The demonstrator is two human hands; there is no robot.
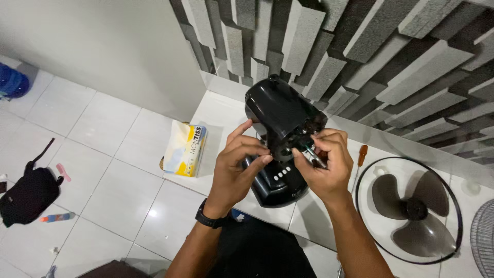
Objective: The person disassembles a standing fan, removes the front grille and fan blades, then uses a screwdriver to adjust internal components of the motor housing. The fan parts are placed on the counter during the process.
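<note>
A glossy black fan motor housing (280, 110) stands tilted on its black base (275, 183), which has a row of white buttons. My left hand (239, 164) touches the housing's front opening with its fingertips. My right hand (327, 164) grips a green-handled screwdriver (313, 154), its tip at the same opening. I wear a black wristwatch (208, 219) on my left wrist.
A yellow and white tissue pack (185, 149) lies left of the fan on the white ledge (221, 110). A grey fan blade inside a wire guard (409, 208) lies at the right, with a red-handled screwdriver (362, 154) beside it. A black bag (28, 195) sits on the tiled floor.
</note>
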